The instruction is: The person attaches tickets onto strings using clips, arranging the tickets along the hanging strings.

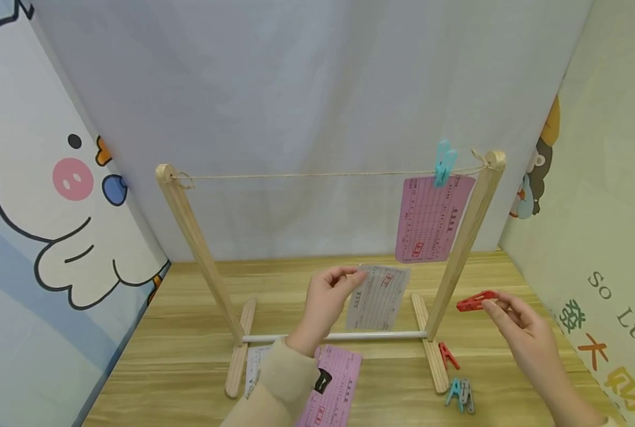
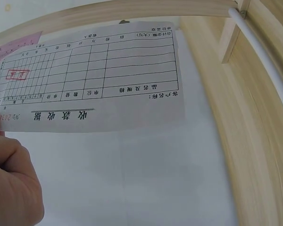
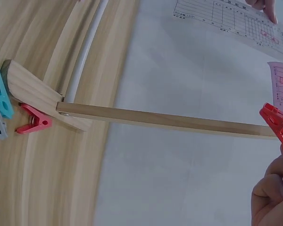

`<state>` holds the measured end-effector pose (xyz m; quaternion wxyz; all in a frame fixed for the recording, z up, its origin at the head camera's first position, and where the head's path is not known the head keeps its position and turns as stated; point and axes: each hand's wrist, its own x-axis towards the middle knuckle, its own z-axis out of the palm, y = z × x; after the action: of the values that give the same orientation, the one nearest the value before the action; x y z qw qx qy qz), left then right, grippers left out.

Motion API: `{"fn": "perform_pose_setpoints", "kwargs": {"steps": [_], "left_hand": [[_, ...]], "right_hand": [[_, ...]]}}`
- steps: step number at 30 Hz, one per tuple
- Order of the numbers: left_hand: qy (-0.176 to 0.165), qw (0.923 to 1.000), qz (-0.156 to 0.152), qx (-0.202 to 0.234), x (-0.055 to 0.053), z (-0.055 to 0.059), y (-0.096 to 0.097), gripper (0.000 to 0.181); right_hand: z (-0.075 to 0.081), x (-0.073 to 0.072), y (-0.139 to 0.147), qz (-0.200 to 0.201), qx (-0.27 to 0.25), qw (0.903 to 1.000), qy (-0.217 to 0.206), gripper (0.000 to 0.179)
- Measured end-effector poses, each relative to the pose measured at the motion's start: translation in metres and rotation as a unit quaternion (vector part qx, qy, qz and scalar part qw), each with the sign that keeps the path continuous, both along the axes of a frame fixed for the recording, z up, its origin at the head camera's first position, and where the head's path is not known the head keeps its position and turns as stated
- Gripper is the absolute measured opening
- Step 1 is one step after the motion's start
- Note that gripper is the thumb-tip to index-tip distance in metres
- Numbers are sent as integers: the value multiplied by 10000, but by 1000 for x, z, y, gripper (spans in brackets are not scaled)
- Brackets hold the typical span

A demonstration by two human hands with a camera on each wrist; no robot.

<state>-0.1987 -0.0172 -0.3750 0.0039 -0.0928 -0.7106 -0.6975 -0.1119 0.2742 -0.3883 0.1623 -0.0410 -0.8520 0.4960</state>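
Held receipt (image 1: 379, 299) is white with a black grid (image 2: 137, 66) and red stamp (image 2: 17, 74); hanging receipt (image 1: 430, 222) is pink, held clothespin (image 1: 473, 302) is super red, tabletop (image 1: 162, 356) is kinda streaky tan.

Looks like a small partitioned booth around a wooden table (image 1: 152, 362), judging by the softly creased pale cloth (image 1: 274, 95) hanging behind the table, the cartoon-printed panel (image 1: 29, 219) left of it and the lettered panel (image 1: 589, 196) right of it. Cannot tell the kind of building.
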Motion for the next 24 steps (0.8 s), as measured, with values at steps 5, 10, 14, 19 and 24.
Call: {"fn": "perform_pose_setpoints", "kwargs": {"steps": [5, 10, 14, 19, 24], "left_hand": [[114, 9999, -51, 54, -2, 7, 0, 22], [149, 9997, -120, 166, -5, 15, -2, 21], [147, 9992, -206, 310, -7, 22, -4, 23], [177, 9987, -253, 395, -8, 33, -5, 24], [255, 9985, -144, 470, -12, 42, -6, 24]], "right_hand": [[11, -3, -2, 152, 147, 9994, 262, 42], [21, -7, -2, 288, 219, 9983, 451, 40], [29, -10, -2, 376, 285, 9964, 700, 35], [38, -12, -4, 547, 346, 9929, 997, 24], [45, -15, -9, 731, 396, 9884, 1268, 24]]}}
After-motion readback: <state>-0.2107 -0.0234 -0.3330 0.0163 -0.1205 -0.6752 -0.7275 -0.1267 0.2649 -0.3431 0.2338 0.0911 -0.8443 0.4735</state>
